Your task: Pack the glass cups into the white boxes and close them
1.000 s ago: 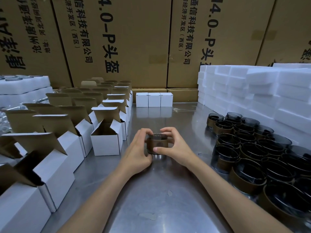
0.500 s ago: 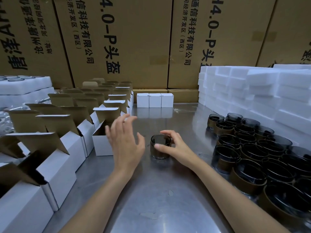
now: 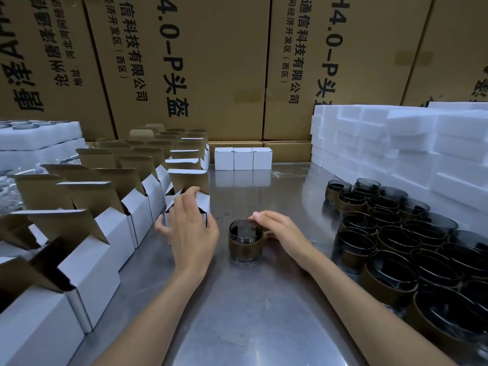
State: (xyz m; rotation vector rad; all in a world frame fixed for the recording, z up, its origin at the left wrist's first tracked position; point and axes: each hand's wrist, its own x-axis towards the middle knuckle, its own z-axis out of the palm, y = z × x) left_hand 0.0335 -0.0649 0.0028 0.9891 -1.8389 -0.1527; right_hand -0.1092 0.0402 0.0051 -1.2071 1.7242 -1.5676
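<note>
- A dark glass cup (image 3: pixel 245 239) with a brown sleeve stands upright on the metal surface (image 3: pixel 258 326), near the middle.
- The right hand (image 3: pixel 280 232) holds the cup from its right side, fingers curled over the rim.
- The left hand (image 3: pixel 188 228) grips an open white box (image 3: pixel 188 204) just left of the cup, fingers curled round its near corners; its lid flap stands up.
- More open white boxes (image 3: pixel 105 233) run in rows along the left.
- 3 closed white boxes (image 3: pixel 243 158) sit at the far edge.
- Many sleeved cups (image 3: pixel 396 233) crowd the right, with white foam blocks (image 3: pixel 409 143) stacked behind.
</note>
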